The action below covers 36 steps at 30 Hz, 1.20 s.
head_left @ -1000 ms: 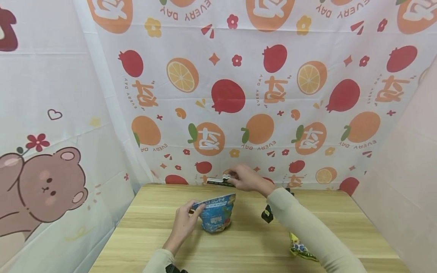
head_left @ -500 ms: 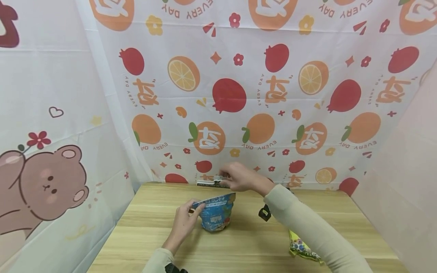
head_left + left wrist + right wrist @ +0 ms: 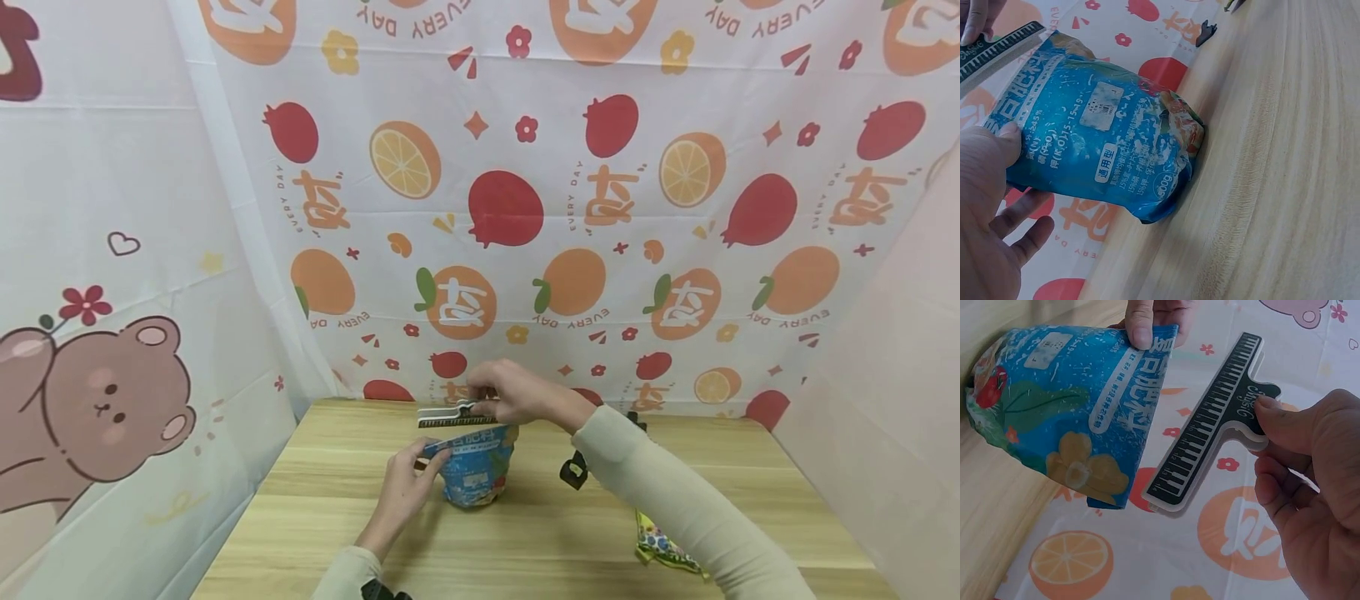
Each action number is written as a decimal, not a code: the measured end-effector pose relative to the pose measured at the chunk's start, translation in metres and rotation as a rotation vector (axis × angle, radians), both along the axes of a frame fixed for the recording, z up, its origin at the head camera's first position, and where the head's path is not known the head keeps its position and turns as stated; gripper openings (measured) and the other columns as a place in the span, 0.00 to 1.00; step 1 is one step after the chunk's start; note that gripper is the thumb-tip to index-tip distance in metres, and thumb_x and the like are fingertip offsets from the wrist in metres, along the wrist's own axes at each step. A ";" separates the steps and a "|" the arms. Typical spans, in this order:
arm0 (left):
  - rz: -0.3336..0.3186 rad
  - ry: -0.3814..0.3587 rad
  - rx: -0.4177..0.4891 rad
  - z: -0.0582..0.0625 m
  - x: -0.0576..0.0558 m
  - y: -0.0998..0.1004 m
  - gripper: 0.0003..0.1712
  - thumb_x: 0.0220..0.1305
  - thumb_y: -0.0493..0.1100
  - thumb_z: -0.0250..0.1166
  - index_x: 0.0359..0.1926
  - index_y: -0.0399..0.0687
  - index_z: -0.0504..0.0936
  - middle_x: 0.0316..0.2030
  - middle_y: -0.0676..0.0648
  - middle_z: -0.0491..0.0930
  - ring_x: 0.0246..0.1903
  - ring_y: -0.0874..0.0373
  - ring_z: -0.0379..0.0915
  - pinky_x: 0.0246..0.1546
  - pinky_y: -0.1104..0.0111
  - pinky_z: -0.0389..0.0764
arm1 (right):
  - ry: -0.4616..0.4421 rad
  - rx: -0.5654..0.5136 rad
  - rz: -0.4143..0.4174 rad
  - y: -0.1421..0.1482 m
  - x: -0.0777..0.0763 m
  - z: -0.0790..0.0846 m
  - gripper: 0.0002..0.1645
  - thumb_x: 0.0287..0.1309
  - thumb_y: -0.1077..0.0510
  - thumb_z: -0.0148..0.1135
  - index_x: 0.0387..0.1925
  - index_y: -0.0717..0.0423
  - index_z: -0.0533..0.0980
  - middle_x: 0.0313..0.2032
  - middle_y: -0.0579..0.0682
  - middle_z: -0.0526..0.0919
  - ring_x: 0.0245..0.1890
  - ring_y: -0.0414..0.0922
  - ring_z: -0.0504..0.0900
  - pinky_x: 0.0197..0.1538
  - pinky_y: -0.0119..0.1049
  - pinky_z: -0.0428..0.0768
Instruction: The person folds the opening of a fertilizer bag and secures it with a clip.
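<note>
Keyboard-patterned clip [image 3: 1200,437] above a blue bag [image 3: 474,479]
The left hand [image 3: 402,493] pinches the bag's top, seemingly steadying it upright on the surface [image 3: 315,492]; above it, the right hand's [image 3: 521,393] grip holds the clip's handle, leaving the long edge free.

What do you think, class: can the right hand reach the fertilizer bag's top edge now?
Probably yes. The right hand holds the piano-keyboard clip near the fertilizer bag, nothing else visible between; the left hand pinches only one corner.
</note>
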<state>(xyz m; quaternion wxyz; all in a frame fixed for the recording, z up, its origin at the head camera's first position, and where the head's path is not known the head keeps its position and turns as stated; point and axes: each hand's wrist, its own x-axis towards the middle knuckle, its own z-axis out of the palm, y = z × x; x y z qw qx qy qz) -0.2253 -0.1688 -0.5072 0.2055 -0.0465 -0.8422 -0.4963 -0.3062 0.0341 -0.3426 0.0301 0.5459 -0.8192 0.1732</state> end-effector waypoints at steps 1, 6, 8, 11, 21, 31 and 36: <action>-0.001 0.002 -0.002 0.000 0.000 0.000 0.04 0.68 0.42 0.67 0.42 0.54 0.87 0.40 0.52 0.90 0.38 0.65 0.83 0.42 0.66 0.84 | -0.010 0.003 0.007 0.000 0.000 0.000 0.07 0.62 0.61 0.70 0.28 0.51 0.80 0.28 0.44 0.82 0.28 0.35 0.73 0.32 0.24 0.72; 0.007 -0.002 0.006 -0.001 0.001 -0.001 0.07 0.68 0.43 0.68 0.45 0.50 0.88 0.42 0.49 0.90 0.38 0.63 0.83 0.40 0.67 0.83 | -0.048 0.031 0.030 -0.001 0.001 -0.001 0.06 0.62 0.62 0.70 0.29 0.52 0.83 0.28 0.45 0.83 0.26 0.34 0.74 0.29 0.23 0.72; 0.012 0.002 0.007 -0.001 0.002 -0.001 0.08 0.67 0.44 0.68 0.45 0.49 0.88 0.42 0.48 0.90 0.37 0.62 0.83 0.39 0.69 0.83 | -0.050 0.045 0.031 -0.001 0.002 -0.003 0.06 0.62 0.61 0.69 0.29 0.51 0.83 0.28 0.44 0.83 0.25 0.33 0.73 0.29 0.23 0.71; 0.019 0.017 0.002 -0.001 0.003 -0.001 0.07 0.66 0.43 0.69 0.43 0.47 0.89 0.39 0.47 0.90 0.35 0.63 0.82 0.38 0.69 0.83 | -0.049 0.067 0.026 -0.001 0.002 -0.006 0.06 0.62 0.60 0.70 0.29 0.50 0.82 0.27 0.43 0.83 0.24 0.32 0.72 0.28 0.23 0.70; 0.024 -0.002 0.094 -0.001 0.006 -0.002 0.10 0.67 0.35 0.66 0.47 0.45 0.77 0.38 0.46 0.91 0.36 0.63 0.80 0.42 0.70 0.80 | -0.009 0.118 0.002 0.000 0.000 -0.016 0.08 0.63 0.58 0.69 0.28 0.49 0.80 0.26 0.41 0.80 0.25 0.33 0.70 0.30 0.24 0.68; 0.013 0.009 0.112 -0.002 0.013 -0.004 0.06 0.72 0.32 0.58 0.46 0.43 0.71 0.41 0.44 0.91 0.43 0.58 0.82 0.43 0.73 0.77 | 0.072 0.148 -0.016 -0.001 0.003 -0.022 0.10 0.61 0.57 0.71 0.25 0.49 0.80 0.24 0.42 0.81 0.22 0.32 0.69 0.28 0.24 0.67; 0.017 0.027 0.090 -0.003 0.014 -0.003 0.05 0.72 0.31 0.58 0.45 0.40 0.71 0.41 0.43 0.91 0.43 0.58 0.82 0.43 0.72 0.78 | 0.057 0.144 -0.016 0.000 0.002 -0.024 0.11 0.61 0.58 0.71 0.24 0.49 0.79 0.25 0.42 0.80 0.22 0.33 0.69 0.28 0.24 0.67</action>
